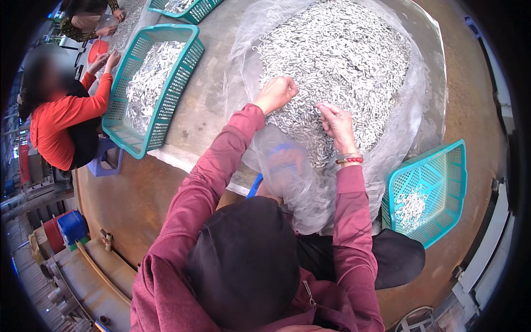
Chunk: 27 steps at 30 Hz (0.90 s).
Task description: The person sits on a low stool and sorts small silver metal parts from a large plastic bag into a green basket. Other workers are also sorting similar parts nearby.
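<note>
A broad heap of small, curled, silvery-white pieces point(343, 61) that look like little fish lies on a sheer white net point(298, 182). My left hand point(278, 93) is over the heap's left edge, its fingers curled together in a pinch. To the right and slightly nearer, my right hand point(336, 123) hovers above the pieces, thumb and forefinger pressed together. Whatever sits between the fingertips of either hand is too small to tell. Both forearms are in maroon sleeves, and beads circle my right wrist.
A green basket point(456, 207) with a few white pieces stands at the right. On the left, another green basket point(145, 145) holds silvery fish. Beyond it a person in an orange top point(61, 130) sits by a blue stool point(106, 160). A second person's hands point(113, 22) work farther back.
</note>
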Available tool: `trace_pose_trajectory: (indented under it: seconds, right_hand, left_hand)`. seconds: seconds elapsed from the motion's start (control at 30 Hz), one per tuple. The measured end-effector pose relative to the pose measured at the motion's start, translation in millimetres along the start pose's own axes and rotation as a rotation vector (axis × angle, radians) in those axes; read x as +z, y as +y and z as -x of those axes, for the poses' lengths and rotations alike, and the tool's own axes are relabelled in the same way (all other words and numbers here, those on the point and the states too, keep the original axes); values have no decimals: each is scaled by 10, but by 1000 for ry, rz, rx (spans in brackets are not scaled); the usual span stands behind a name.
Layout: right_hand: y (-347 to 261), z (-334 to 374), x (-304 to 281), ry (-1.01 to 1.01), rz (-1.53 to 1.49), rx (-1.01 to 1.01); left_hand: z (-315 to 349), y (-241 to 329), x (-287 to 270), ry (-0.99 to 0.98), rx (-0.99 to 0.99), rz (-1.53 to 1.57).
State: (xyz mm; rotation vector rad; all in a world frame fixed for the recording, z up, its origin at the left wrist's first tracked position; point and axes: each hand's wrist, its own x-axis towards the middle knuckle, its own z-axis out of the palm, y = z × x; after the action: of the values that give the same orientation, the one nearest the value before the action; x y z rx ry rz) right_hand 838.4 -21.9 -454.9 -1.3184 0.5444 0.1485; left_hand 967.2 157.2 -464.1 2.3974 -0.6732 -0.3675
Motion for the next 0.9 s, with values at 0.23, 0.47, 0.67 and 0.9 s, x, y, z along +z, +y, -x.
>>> trace_pose_trajectory:
  seconds: [0.23, 0.47, 0.67, 0.9]
  right_hand:
    - [185, -114, -60, 167, 297, -187]
    - [446, -384, -41, 353, 1031, -467]
    - [263, -144, -146, -136, -281, 53]
    - [-18, 91, -122, -344, -781, -67]
  left_hand:
    - [87, 48, 144, -52, 121, -356]
    - [-10, 219, -350, -289, -38, 483]
    - [253, 116, -459, -461, -42, 1472]
    - [204, -146, -65, -189, 258, 2]
